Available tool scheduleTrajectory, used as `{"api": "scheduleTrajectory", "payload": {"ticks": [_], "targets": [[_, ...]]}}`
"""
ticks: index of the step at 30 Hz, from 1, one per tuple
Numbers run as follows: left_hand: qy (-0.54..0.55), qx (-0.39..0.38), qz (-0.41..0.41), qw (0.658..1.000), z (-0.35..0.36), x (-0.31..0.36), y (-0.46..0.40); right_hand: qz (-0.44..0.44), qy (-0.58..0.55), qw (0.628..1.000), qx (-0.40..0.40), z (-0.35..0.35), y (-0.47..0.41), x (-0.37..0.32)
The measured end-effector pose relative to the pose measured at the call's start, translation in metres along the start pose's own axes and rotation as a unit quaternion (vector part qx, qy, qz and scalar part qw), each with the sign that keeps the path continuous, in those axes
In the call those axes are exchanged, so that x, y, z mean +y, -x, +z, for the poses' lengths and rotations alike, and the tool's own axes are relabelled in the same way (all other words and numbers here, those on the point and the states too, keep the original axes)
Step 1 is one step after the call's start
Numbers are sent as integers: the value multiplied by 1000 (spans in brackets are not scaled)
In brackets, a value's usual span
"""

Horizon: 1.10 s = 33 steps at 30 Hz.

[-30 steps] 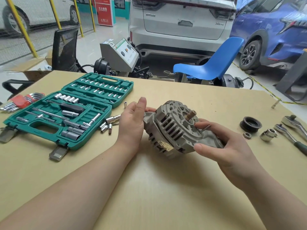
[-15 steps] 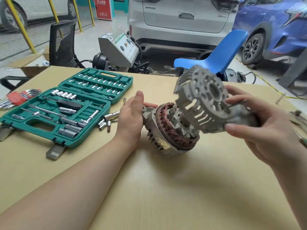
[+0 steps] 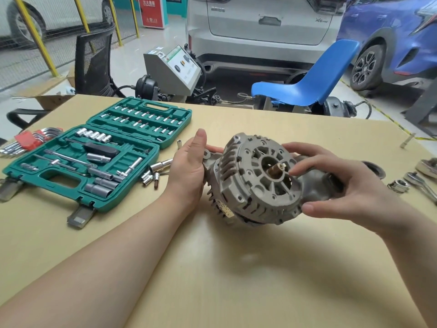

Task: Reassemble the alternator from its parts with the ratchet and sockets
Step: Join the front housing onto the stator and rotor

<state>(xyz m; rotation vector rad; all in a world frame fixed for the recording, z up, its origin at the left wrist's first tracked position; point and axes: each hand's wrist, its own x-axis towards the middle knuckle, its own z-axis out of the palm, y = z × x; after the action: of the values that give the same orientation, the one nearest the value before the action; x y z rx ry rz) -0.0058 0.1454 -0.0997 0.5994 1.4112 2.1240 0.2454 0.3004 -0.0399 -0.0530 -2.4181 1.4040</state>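
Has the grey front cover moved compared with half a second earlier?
Yes. The front cover has come down from above the table onto the alternator body, over the shaft.

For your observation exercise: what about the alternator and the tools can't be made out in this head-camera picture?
- Alternator rear: head view, faces away, behind left hand.
- Pulley: mostly behind right hand.
- Ratchet: cut off by right edge.
- Socket sizes in green case: too small.

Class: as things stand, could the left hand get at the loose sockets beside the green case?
Probably yes: the loose sockets lie uncovered on the table just beside the left hand, though it would have to let go of the alternator first.
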Motion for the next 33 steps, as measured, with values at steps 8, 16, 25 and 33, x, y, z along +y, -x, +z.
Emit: {"api": "scheduleTrajectory", "payload": {"ticks": [8, 16, 25, 33], "targets": [[-5, 0, -11, 1000, -1, 0, 1, 33, 42, 999, -7, -3, 0, 3], [-20, -2, 7, 1000, -2, -1, 0, 51, 200, 978, 20, -1, -5, -1], [-19, -11, 7, 1000, -4, -2, -2, 58, 185, 979, 68, 4, -3, 7], [-20, -17, 5, 1000, -3, 2, 3, 56, 216, 974, 33, 0, -18, 2]]}}
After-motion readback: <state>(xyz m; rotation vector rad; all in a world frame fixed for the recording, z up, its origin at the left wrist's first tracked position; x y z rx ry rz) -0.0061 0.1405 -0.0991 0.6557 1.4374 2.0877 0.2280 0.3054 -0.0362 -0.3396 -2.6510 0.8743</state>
